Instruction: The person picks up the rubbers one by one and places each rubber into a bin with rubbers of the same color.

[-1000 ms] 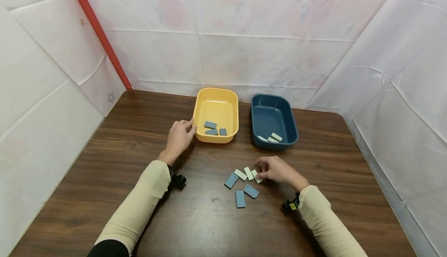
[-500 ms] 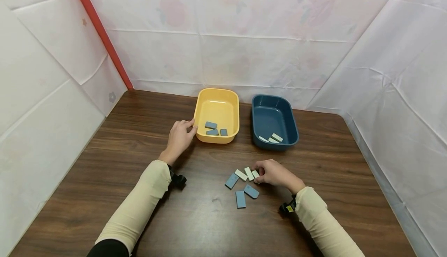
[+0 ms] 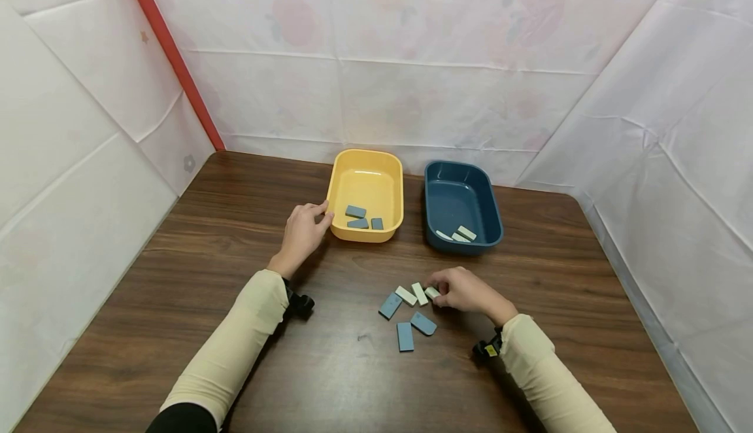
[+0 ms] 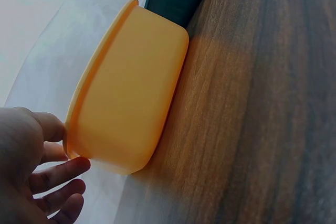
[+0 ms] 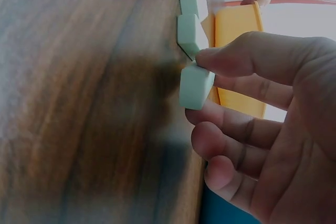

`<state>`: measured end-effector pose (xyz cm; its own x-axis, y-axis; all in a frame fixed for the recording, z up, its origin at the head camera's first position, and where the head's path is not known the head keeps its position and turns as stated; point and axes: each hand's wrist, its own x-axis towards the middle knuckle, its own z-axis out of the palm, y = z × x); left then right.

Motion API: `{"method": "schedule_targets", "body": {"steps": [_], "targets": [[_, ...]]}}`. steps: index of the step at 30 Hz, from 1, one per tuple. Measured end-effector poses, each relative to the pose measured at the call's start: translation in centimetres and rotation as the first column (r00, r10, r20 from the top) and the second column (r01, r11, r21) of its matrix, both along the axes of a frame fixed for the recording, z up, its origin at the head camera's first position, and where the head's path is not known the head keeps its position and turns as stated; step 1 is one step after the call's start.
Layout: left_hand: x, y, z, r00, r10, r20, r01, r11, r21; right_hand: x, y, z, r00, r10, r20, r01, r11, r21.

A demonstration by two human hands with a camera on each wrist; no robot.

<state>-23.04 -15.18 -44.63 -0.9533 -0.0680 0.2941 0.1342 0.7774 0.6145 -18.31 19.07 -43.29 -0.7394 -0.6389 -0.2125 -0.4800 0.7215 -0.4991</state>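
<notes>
My left hand (image 3: pixel 302 233) holds the rim of the yellow bin (image 4: pixel 121 87) at its near left corner, thumb and index finger at the edge and the other fingers loosely bent. With thumb and fingertips, my right hand (image 3: pixel 465 290) pinches a small pale green block (image 5: pixel 194 86), close over the table. Two more pale blocks lie just left of it, one pale block (image 3: pixel 419 294) being nearest. Beside them, three flat blue-grey blocks (image 3: pixel 405 337) rest on the wood. Inside the yellow bin are three blue-grey blocks (image 3: pixel 355 212).
To the right of the yellow bin stands a dark blue bin (image 3: pixel 461 191), with three pale blocks (image 3: pixel 467 233) at its near end. Both bins sit toward the back of the wooden table (image 3: pixel 329 367), near a white patterned cloth (image 3: pixel 459 99).
My right hand has shifted slightly left and its thumb and fingers have closed on the rightmost pale block, which has turned a little. The left hand stays at the yellow bin.
</notes>
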Motion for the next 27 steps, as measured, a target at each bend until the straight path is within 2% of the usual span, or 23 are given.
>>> {"method": "schedule_targets", "body": {"steps": [14,20,27], "targets": [[-0.1,-0.1,0.1,1.000,0.001,0.006,-0.001,1.000,0.011,-1.1,0.1,2.0,0.997,0.008,-0.075,-0.009,1.000,-0.011],[0.1,0.0,0.1,1.000,-0.009,0.006,0.009,1.000,0.023,-1.3,0.2,3.1,0.995,-0.020,-0.103,0.018,1.000,-0.016],[0.1,0.0,0.1,1.000,-0.011,-0.003,0.011,1.000,0.025,-2.1,0.5,4.6,0.983,-0.057,-0.175,0.047,0.997,-0.057]]}}
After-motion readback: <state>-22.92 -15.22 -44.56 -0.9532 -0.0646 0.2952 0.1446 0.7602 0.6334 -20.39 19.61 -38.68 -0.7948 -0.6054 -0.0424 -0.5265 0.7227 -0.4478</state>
